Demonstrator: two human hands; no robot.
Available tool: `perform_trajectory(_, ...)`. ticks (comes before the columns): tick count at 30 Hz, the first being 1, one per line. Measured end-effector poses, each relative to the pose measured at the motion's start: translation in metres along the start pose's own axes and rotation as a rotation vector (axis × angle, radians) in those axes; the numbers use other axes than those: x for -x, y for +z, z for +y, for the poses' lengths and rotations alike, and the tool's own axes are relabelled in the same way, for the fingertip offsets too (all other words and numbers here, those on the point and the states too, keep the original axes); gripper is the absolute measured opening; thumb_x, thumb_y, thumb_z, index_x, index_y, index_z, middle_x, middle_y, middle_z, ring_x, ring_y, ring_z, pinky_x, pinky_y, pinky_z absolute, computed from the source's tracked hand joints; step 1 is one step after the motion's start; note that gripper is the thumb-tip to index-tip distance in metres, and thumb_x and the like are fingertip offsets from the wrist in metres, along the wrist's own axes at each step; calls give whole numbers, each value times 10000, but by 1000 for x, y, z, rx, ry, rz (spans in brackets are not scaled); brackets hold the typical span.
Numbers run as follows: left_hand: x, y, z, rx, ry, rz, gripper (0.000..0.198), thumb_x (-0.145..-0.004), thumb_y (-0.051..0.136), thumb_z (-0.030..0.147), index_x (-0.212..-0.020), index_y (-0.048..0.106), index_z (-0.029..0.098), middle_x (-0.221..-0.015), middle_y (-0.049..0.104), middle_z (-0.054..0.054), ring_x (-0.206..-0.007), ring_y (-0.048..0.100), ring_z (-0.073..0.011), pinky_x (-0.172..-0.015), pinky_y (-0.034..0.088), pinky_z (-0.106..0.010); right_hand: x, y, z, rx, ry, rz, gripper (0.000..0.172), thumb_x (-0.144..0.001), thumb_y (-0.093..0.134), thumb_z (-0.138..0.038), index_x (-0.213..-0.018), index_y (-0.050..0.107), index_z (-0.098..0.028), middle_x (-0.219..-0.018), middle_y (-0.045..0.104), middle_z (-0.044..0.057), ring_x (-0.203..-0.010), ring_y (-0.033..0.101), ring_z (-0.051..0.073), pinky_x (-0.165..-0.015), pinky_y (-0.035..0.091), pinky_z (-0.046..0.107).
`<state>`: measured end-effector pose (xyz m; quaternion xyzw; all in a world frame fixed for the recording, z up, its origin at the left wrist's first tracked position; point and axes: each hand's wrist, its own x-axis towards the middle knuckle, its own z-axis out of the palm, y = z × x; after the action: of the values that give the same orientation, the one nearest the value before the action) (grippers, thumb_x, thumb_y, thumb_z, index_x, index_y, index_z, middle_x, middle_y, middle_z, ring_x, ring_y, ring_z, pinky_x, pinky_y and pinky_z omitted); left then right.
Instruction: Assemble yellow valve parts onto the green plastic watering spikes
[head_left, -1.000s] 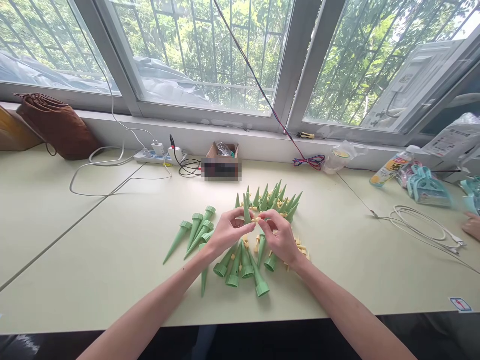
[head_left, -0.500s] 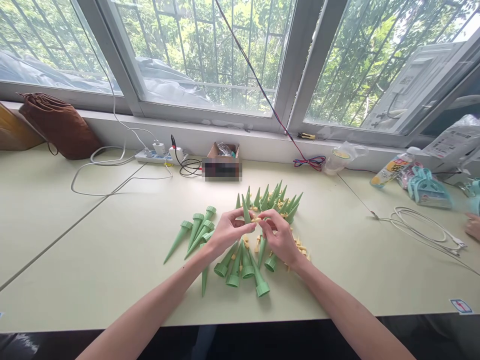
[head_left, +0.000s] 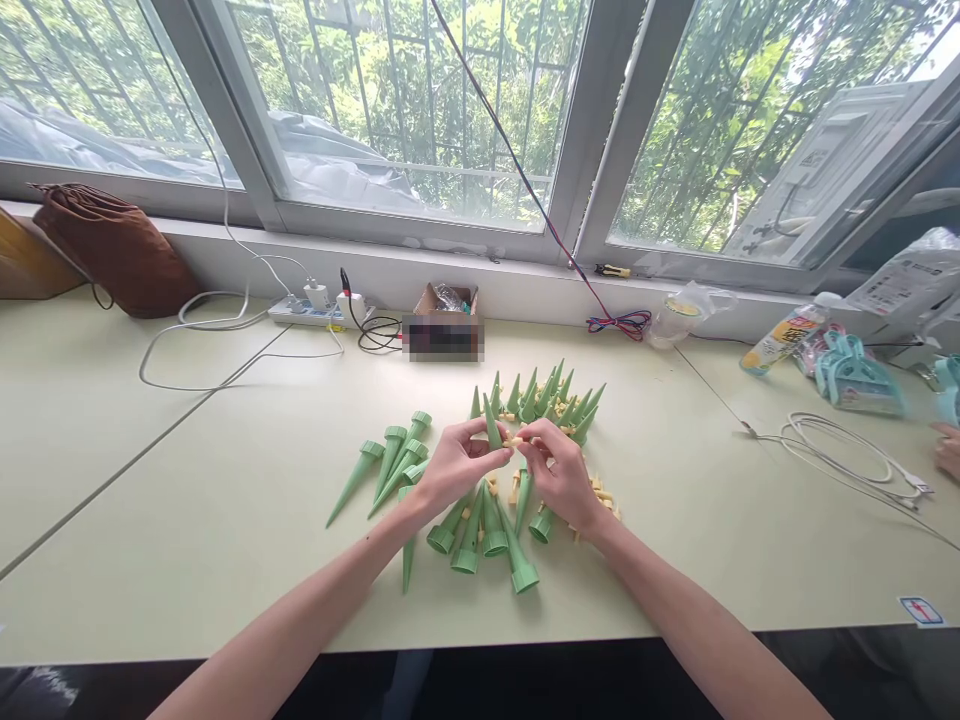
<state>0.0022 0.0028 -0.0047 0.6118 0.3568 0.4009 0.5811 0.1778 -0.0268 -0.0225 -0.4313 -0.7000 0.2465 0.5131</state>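
My left hand (head_left: 469, 458) is closed around the wide end of a green plastic spike (head_left: 492, 424), its tip pointing up. Against the side of that spike, my right hand (head_left: 556, 470) pinches a small yellow plastic piece (head_left: 513, 440) between thumb and fingers. Behind my hands stand several upright green spikes (head_left: 551, 392) with yellow pieces on them. Several more green spikes (head_left: 375, 470) lie to the left, and others (head_left: 495, 535) lie in front with their hollow caps towards me. Loose yellow pieces (head_left: 602, 495) lie partly hidden beside my right wrist.
Along the window stand a brown pouch (head_left: 112, 250), a power strip (head_left: 300, 312) with cables, and a small cardboard box (head_left: 450, 300). To the right are a bottle (head_left: 787, 335), blue-green clips (head_left: 859, 375) and a coiled white cable (head_left: 847, 455). Another person's hand (head_left: 949, 450) shows at the right edge.
Both hands stay in nearly the same place, still holding the green spike and the yellow piece together. The other person's hand at the right edge has shifted slightly.
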Motion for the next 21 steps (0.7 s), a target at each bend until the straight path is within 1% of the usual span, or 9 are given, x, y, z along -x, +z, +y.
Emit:
perform_trajectory(3, 1, 1, 0, -61, 82, 7, 241, -788, 741, 336, -914, 665, 145, -763, 629, -25, -551, 513, -95, -470, 356, -201, 0, 0, -1, 35, -21, 14, 123, -991, 496, -277, -933, 590, -222, -855, 590, 28, -663, 521, 148, -592, 463, 283)
perform_trajectory(6, 2, 2, 0, -166, 173, 49, 233, -805, 721, 352, -903, 674, 146, -795, 647, -41, -536, 500, -92, -454, 354, -205, 0, -1, -3, 49, -25, 17, 133, -990, 498, -268, -919, 599, -221, -842, 594, 26, -671, 518, 150, -590, 447, 278)
perform_trajectory(11, 3, 3, -2, -368, 333, 99, 169, -855, 665, 320, -820, 661, 155, -877, 672, -54, -509, 405, -70, -457, 364, -212, -1, -1, -5, 46, -19, 18, 136, -989, 501, -261, -914, 606, -219, -832, 595, 26, -670, 514, 149, -583, 443, 276)
perform_trajectory(13, 3, 3, -2, -399, 363, 112, 174, -862, 658, 317, -795, 651, 156, -897, 676, -56, -514, 395, -71, -466, 374, -213, -1, -1, -5, 45, -10, 20, 138, -989, 504, -270, -916, 609, -218, -832, 598, 27, -671, 519, 149, -589, 458, 277)
perform_trajectory(15, 2, 2, -1, -378, 351, 102, 181, -863, 662, 327, -812, 652, 153, -895, 674, -61, -528, 426, -78, -470, 376, -214, 0, 0, -5, 35, 5, 31, 138, -988, 509, -286, -920, 607, -218, -830, 595, 25, -659, 524, 145, -592, 474, 276)
perform_trajectory(17, 2, 1, 0, -319, 308, 69, 190, -865, 665, 339, -871, 659, 149, -874, 662, -60, -549, 467, -88, -476, 381, -215, 0, 1, -5, 19, 23, 40, 142, -989, 510, -307, -927, 602, -218, -827, 586, 22, -640, 526, 141, -586, 485, 275)
perform_trajectory(19, 2, 0, 1, -246, 245, 25, 218, -867, 670, 354, -938, 660, 149, -780, 634, -36, -544, 478, -93, -479, 386, -213, 1, 1, -4, 1, 41, 45, 153, -990, 510, -329, -930, 598, -218, -827, 580, 22, -625, 527, 138, -573, 488, 273)
perform_trajectory(21, 2, -1, 3, -178, 174, -7, 250, -859, 684, 376, -969, 659, 153, -656, 577, 5, -502, 450, -84, -460, 377, -203, 1, 1, -4, -11, 52, 49, 162, -989, 510, -342, -929, 596, -219, -827, 578, 21, -612, 528, 135, -559, 486, 270)
